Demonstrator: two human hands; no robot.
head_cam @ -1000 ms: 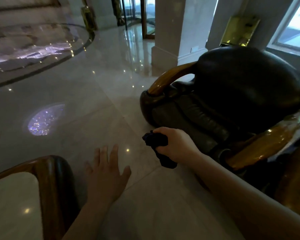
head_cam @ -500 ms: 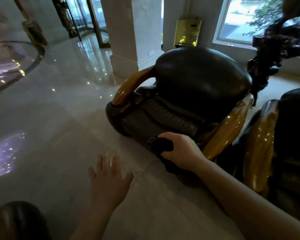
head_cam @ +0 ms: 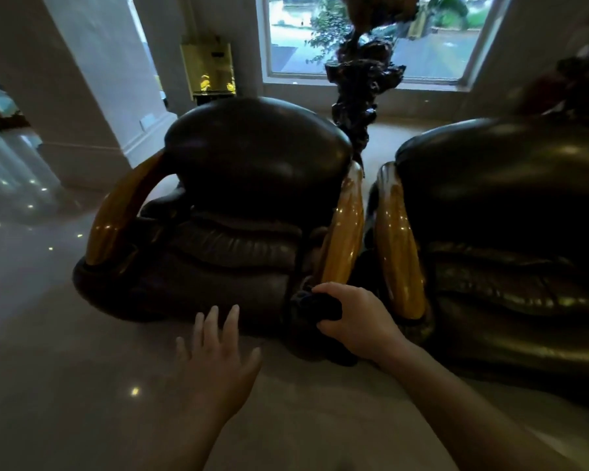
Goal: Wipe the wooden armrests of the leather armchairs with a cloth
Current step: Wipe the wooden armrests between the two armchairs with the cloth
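Right hand [head_cam: 357, 317]: fingers [head_cam: 323, 289] curled tight around a dark cloth [head_cam: 315, 305], bunched; part of it hangs below the fist. Cloth sits at the lower front end of the wooden armrest [head_cam: 344, 232] on the near side of the left armchair [head_cam: 252, 185]; whether cloth touches the wood cannot be told, the armrest's foot is dark there

Left hand [head_cam: 218, 362]: fingers [head_cam: 230, 321] spread apart, palm down, holding nothing, fingertips in front of the armchair's seat front over the polished floor [head_cam: 65, 368]; contact with leather not clear

Just beyond the right knuckles, a second wooden armrest [head_cam: 398, 239] belonging to the right armchair [head_cam: 510, 205], running close alongside the first. Far armrest [head_cam: 123, 209] of the left armchair is well away from both hands

Behind the chairs: dark gnarled carving [head_cam: 361, 93], window [head_cam: 371, 35], pillar [head_cam: 82, 79]
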